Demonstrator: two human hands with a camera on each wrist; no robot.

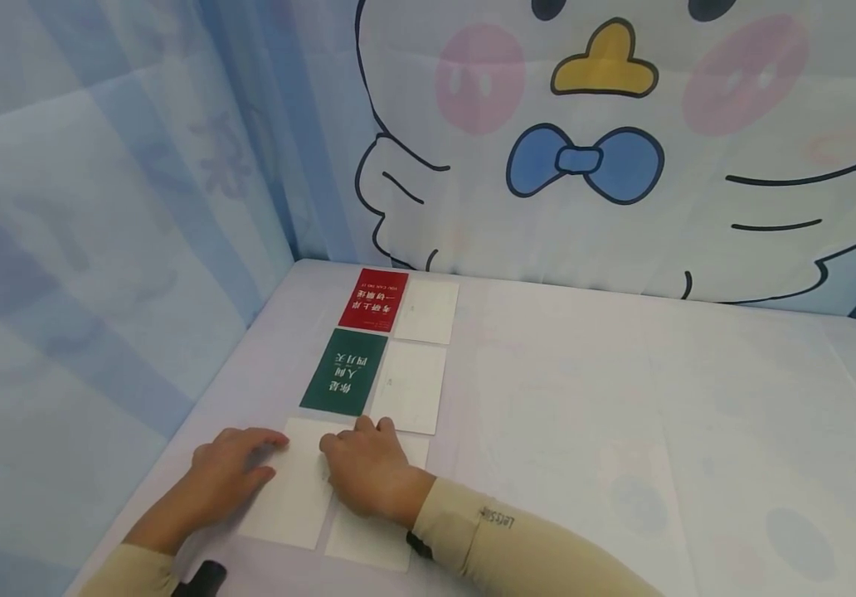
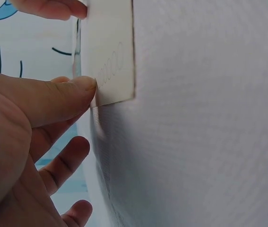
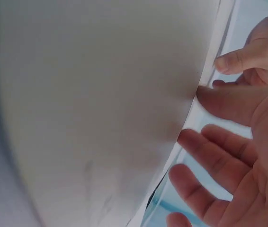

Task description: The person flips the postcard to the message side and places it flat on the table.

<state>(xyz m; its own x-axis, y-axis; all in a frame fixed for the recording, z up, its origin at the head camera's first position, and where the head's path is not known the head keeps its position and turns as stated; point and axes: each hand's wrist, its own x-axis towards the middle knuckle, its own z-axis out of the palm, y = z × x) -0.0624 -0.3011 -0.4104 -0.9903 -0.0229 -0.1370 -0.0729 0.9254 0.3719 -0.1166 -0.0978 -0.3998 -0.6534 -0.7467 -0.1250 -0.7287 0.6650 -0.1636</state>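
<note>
Cream-white now, right at the fingertips: one plain card is flanked by two hands on the tabletop. Its outer edge is met by the left hand, thumb and forefinger parted, no grip to be seen. Over its opposite edge the right hand is laid, fingers loosely spread, a second pale card partly covered beneath it. Beyond the right hand, a lettered green card and a lettered red card are lined up, each with a pale partner alongside. Judging by the layout, alignment of this closest pair is the step in hand. Next, light, level nudging seems called for, so that edges are matched without anything being buckled.
</note>
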